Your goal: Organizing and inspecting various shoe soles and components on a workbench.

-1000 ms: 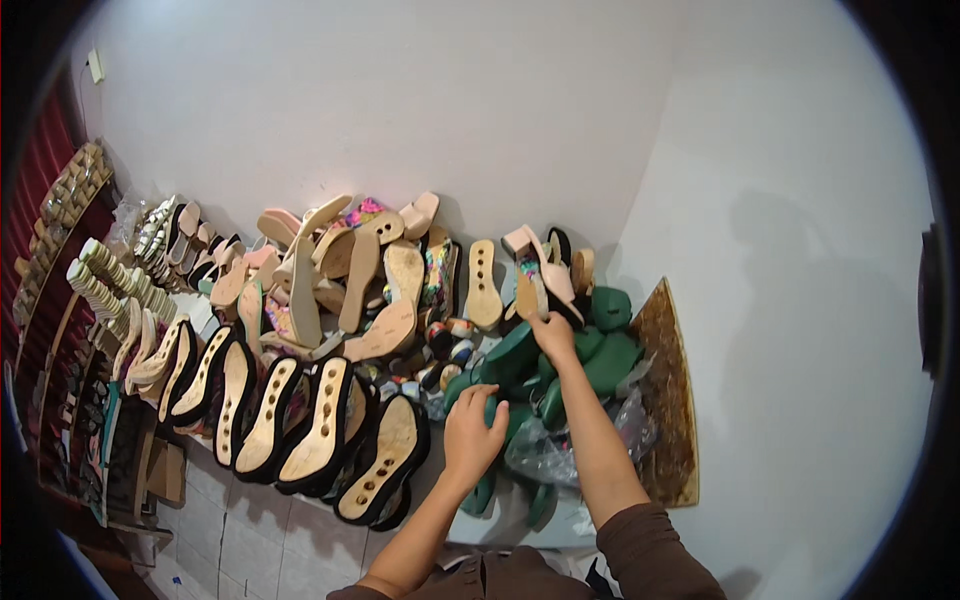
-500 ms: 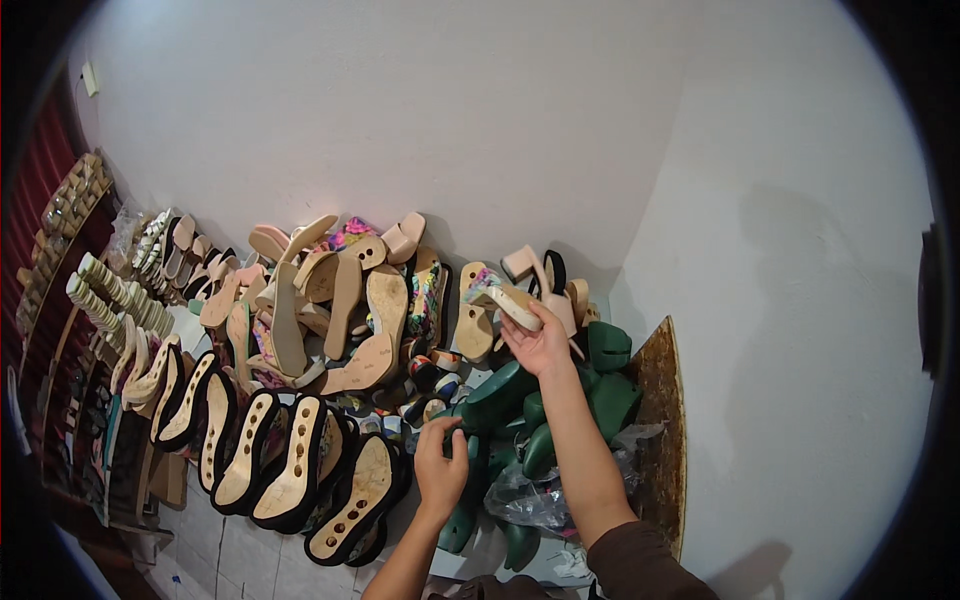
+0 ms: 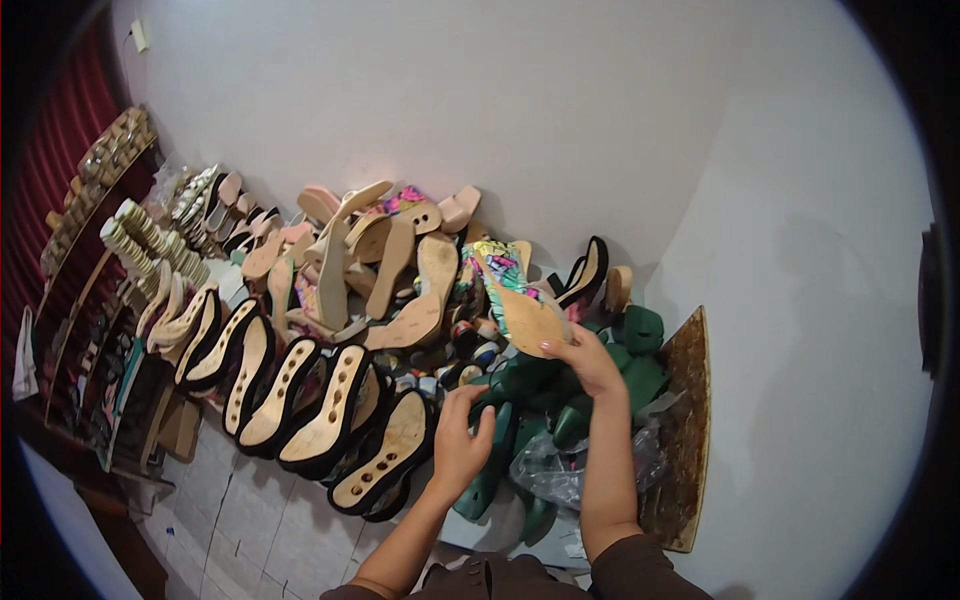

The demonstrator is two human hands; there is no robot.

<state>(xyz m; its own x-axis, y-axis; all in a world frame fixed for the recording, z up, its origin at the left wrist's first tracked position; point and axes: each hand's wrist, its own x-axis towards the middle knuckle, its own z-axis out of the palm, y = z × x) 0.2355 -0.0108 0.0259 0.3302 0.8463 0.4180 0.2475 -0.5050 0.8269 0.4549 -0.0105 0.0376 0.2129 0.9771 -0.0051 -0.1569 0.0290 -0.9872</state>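
My right hand (image 3: pixel 588 362) holds a wedge shoe sole (image 3: pixel 530 318) by its broad tan end. The sole's underside is in view, and its heel wedge, covered in a bright multicoloured pattern, points up and away from me. My left hand (image 3: pixel 462 440) holds nothing, fingers apart, beside several dark green shoe lasts (image 3: pixel 490 465). Left of it lies a black-edged sole (image 3: pixel 385 455) with a row of holes along its tan face. Just beyond the held sole stands a black strappy shoe (image 3: pixel 590 270).
Piled soles and sandals (image 3: pixel 410 320) lie against the wall, with a row of black-edged soles (image 3: pixel 330 410) in front. Clear plastic (image 3: pixel 560 475) covers some lasts. A worn brown board (image 3: pixel 685 420) leans at right; shelves (image 3: pixel 95 200) stand at left over the tiled floor (image 3: pixel 240 535).
The sole in my right hand now shows its tan underside and patterned wedge much more fully. My left hand stays open near the green lasts. The whole view has shifted.
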